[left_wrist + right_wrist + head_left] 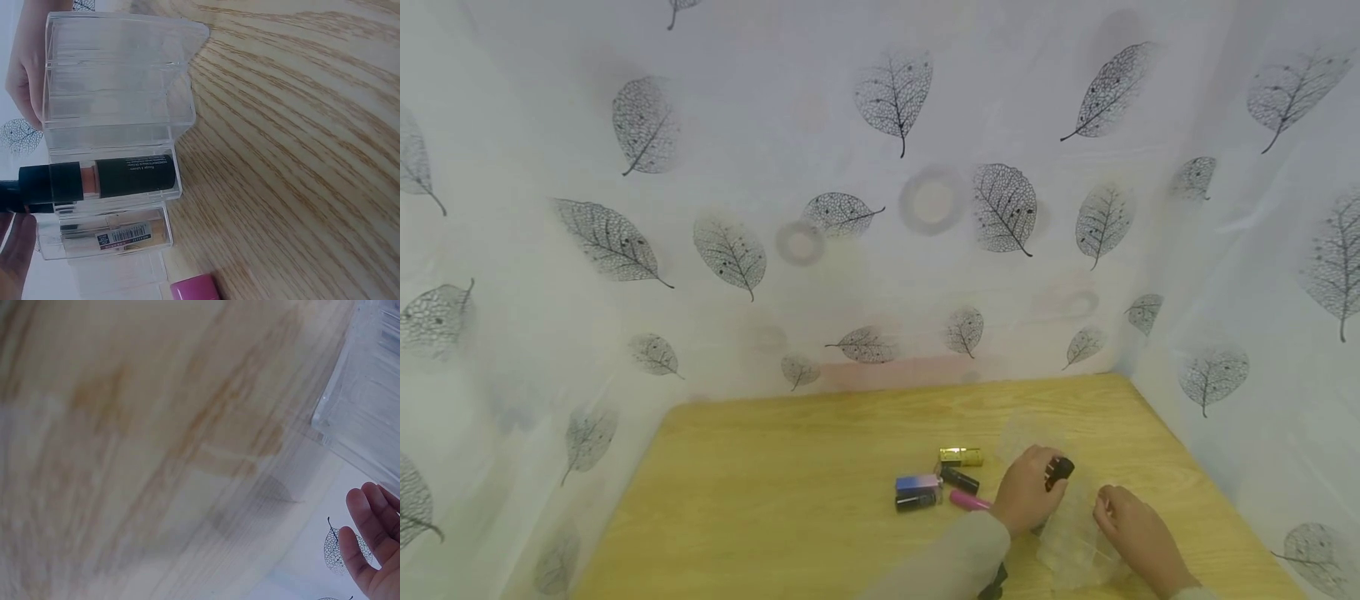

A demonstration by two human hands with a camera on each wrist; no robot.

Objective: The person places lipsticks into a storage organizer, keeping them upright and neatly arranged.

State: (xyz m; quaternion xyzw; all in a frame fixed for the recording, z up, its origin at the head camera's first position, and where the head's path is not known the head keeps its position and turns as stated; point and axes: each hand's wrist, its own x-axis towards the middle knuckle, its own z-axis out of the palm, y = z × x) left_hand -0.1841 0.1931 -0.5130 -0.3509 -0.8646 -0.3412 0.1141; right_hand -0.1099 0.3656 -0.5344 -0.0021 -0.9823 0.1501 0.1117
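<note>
My left hand (pixel 1030 492) grips a black lipstick tube (pixel 1060 471) by its side, above a clear plastic organizer (pixel 1071 546). The left wrist view shows the organizer's stepped compartments (pixel 112 94). One of them holds a dark lipstick (pixel 137 176) with printed lettering, and the one beside it a tube with a barcode label (pixel 124 236). Fingers (pixel 19 247) of the left hand touch a dark tube at that view's left edge. On the organizer's other side is my right hand (pixel 1138 533), fingers loosely bent and holding nothing, its fingertips close to the clear wall (pixel 356 444).
Left of the organizer lie a gold tube (pixel 961 457), a black tube (pixel 959 480), a blue-pink tube (pixel 917 482), another black tube (pixel 916 499) and a pink tube (pixel 968 500). Leaf-printed sheeting (pixel 805 300) surrounds the wooden table (pixel 760 500).
</note>
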